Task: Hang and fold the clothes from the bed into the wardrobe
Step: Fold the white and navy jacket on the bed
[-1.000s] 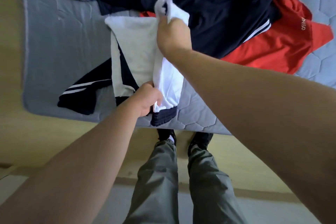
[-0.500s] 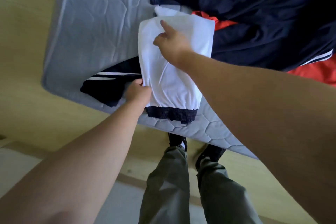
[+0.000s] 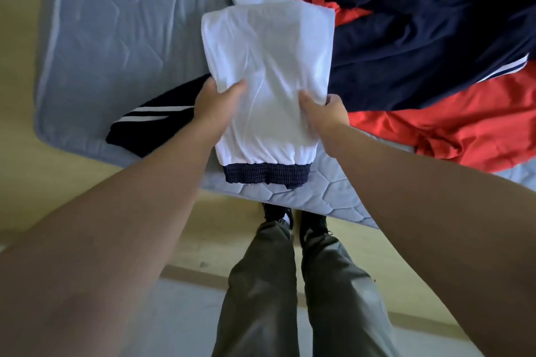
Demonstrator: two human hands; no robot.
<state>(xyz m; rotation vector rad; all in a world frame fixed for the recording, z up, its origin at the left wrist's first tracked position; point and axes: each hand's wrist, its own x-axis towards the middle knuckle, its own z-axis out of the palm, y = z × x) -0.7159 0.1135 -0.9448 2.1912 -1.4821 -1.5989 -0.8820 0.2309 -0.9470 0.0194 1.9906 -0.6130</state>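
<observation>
A folded white garment [image 3: 269,66] with a navy ribbed hem [image 3: 265,174] lies on the grey quilted mattress [image 3: 116,38] near its front edge. My left hand [image 3: 214,101] grips its left side, thumb on top of the cloth. My right hand [image 3: 324,113] grips the right side the same way. A navy sleeve with white stripes [image 3: 150,119] sticks out from under the garment on the left.
A large navy garment [image 3: 420,23] with white stripes and a red garment [image 3: 452,124] are spread over the right of the bed. The mattress corner sits at the left, with wooden floor [image 3: 58,182] below. My legs stand at the bed's edge.
My right hand folded the white flap over to the left, smoothed it, then came down to the right edge. The garment now lies folded, held at both sides.
</observation>
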